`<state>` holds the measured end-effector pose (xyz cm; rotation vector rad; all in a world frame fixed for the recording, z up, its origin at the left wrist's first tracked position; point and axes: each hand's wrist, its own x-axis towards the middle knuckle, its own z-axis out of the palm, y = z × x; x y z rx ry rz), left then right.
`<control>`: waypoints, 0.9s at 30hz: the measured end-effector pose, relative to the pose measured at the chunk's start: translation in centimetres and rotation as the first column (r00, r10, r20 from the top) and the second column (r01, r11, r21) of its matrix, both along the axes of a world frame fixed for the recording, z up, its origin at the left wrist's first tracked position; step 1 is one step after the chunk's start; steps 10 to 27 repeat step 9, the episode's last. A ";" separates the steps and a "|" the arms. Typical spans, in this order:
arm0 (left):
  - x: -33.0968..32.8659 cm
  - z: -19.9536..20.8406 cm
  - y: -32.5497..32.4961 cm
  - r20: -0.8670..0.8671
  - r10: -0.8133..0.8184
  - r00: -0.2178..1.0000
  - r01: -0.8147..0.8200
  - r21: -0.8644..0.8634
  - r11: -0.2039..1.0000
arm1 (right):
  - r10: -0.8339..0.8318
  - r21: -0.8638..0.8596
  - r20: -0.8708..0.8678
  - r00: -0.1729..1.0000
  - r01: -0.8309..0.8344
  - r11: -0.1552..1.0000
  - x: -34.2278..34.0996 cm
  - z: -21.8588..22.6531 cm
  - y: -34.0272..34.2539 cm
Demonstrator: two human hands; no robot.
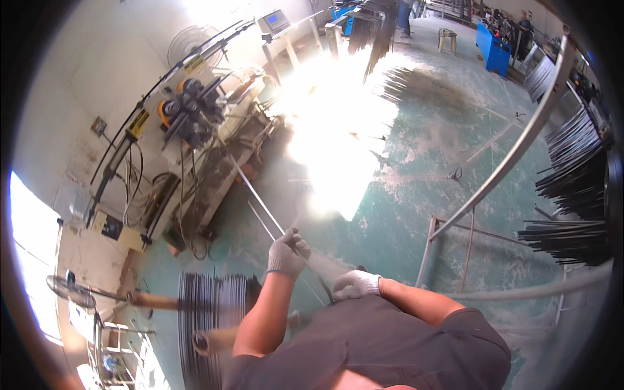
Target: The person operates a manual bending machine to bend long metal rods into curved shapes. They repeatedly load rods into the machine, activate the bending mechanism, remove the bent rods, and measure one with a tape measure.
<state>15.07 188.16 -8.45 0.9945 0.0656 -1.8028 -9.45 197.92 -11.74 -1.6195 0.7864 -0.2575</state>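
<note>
My left hand (289, 252), in a pale knitted work glove, is closed around a long thin metal rod (247, 179). The rod slants from the machine at the upper left down past my hand toward my body, where its near part looks dark. A second thin rod (261, 219) runs alongside it, on the left. My right hand (356, 284), also gloved, is close to my chest beside the near end of the rod. Its fingers point left and are partly hidden and blurred, so whether it grips the rod cannot be made out.
A machine with dark rollers (194, 112) stands at the upper left, with hanging cables. A bundle of dark rods (214, 292) lies at the lower left. Metal frame bars (507, 159) cross the right side, before stacked dark rods (575, 175). Far off are blue machines (492, 50) and a stool (447, 40).
</note>
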 end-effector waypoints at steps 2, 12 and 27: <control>1.7 -0.7 -7.6 -0.093 0.006 0.996 -0.017 -0.113 0.993 | -0.029 -0.005 0.070 0.997 0.029 1.000 -0.2 1.7 -5.7; 0.9 -0.8 -26.4 -0.168 0.158 0.973 -0.189 -0.191 0.963 | 0.191 0.054 -0.149 0.970 -0.185 0.981 0.0 2.9 -25.9; 0.9 -0.8 -26.4 -0.168 0.158 0.973 -0.189 -0.191 0.963 | 0.191 0.054 -0.149 0.970 -0.185 0.981 0.0 2.9 -25.9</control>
